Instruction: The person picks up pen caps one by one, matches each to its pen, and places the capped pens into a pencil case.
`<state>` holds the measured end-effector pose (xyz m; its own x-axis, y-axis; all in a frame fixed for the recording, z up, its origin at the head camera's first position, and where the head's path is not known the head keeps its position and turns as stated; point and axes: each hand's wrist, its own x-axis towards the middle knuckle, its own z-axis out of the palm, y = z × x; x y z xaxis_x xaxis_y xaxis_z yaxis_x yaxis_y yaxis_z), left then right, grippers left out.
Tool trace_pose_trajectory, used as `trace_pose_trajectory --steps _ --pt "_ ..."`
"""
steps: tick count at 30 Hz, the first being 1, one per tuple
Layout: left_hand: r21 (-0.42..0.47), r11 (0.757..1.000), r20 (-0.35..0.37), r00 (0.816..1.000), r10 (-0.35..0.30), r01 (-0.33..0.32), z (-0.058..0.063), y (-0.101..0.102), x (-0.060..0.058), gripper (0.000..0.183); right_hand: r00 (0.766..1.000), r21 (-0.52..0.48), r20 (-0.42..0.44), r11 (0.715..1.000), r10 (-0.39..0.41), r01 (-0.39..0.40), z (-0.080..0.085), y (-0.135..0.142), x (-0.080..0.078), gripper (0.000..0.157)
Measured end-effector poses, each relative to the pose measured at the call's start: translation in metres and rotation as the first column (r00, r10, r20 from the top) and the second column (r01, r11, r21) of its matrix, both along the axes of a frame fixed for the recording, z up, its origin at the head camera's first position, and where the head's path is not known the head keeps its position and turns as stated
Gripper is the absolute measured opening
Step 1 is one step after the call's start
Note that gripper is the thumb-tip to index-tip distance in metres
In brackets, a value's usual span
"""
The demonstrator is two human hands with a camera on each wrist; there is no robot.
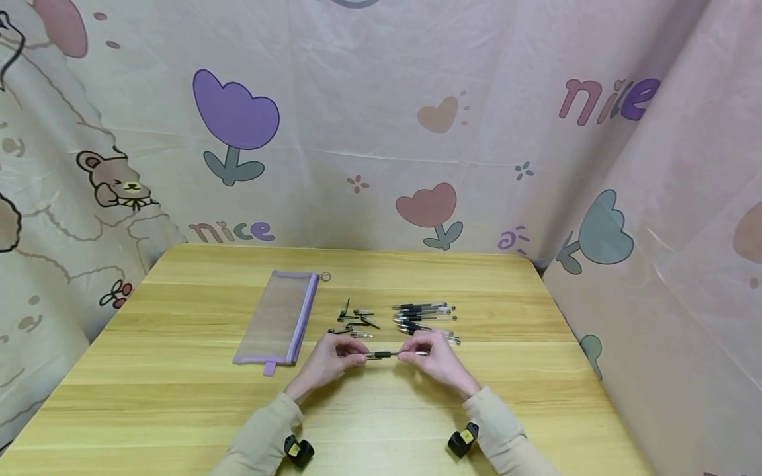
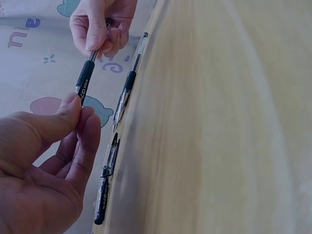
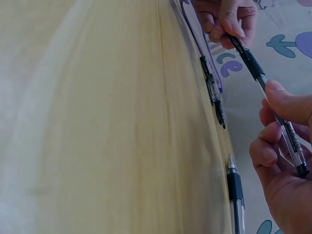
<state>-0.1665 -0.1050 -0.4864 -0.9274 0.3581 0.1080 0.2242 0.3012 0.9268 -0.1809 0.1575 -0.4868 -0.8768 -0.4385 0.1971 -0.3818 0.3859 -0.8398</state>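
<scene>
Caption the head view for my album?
Left hand and right hand hold a black-gripped pen near pen caps, more pens and a mesh pouch.

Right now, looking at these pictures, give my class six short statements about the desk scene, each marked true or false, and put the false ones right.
1. The left hand and the right hand hold the same pen. True.
2. That pen stands upright. False: it is held sideways between the two hands.
3. The pouch has purple edges. True.
4. Several loose pens lie on the table. True.
5. The pouch lies to the right of the loose pens. False: it lies to their left.
6. The left hand is spread flat and holds nothing. False: it pinches one end of the pen.
</scene>
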Motion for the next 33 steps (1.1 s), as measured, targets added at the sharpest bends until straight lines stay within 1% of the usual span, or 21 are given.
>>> trace_pose_trajectory --steps 4,9,12,15,19,22,25,33 --pt "0.005 1.0 0.02 1.0 0.005 -0.005 0.0 -0.001 0.0 0.016 1.0 -0.013 -0.006 1.0 -0.005 0.004 -0.001 -0.002 0.001 0.008" --pt "0.0 1.0 0.031 0.999 0.011 -0.011 -0.001 -0.001 -0.001 0.015 1.0 -0.007 0.005 1.0 -0.008 0.008 0.0 -0.003 0.001 0.008" --pt "-0.004 1.0 0.022 1.0 0.014 -0.014 -0.001 0.001 -0.001 0.015 1.0 0.001 0.005 1.0 -0.011 0.011 -0.001 -0.003 0.001 0.007" --pt "-0.002 1.0 0.012 1.0 0.022 -0.022 -0.002 0.002 0.0 0.014 1.0 0.013 -0.015 1.0 -0.013 0.013 -0.001 -0.002 0.001 0.006" --pt "-0.022 0.998 -0.004 0.998 0.058 -0.058 -0.002 0.006 0.001 0.013 0.999 0.018 -0.033 1.0 -0.019 0.02 0.0 -0.001 0.0 0.005" --pt "-0.042 0.995 -0.012 0.996 0.087 -0.088 -0.001 0.009 0.002 0.011 0.999 0.01 -0.028 1.0 -0.026 0.026 -0.002 0.0 -0.001 0.005" --pt "-0.053 0.993 -0.01 0.995 0.103 -0.103 0.0 0.01 0.002 0.012 0.999 0.004 -0.025 1.0 -0.024 0.024 -0.003 0.0 -0.002 0.005" --pt "-0.057 0.994 -0.025 0.996 0.088 -0.089 -0.002 0.008 0.003 0.012 1.0 0.011 -0.021 1.0 -0.007 0.007 -0.004 -0.001 -0.002 0.006"
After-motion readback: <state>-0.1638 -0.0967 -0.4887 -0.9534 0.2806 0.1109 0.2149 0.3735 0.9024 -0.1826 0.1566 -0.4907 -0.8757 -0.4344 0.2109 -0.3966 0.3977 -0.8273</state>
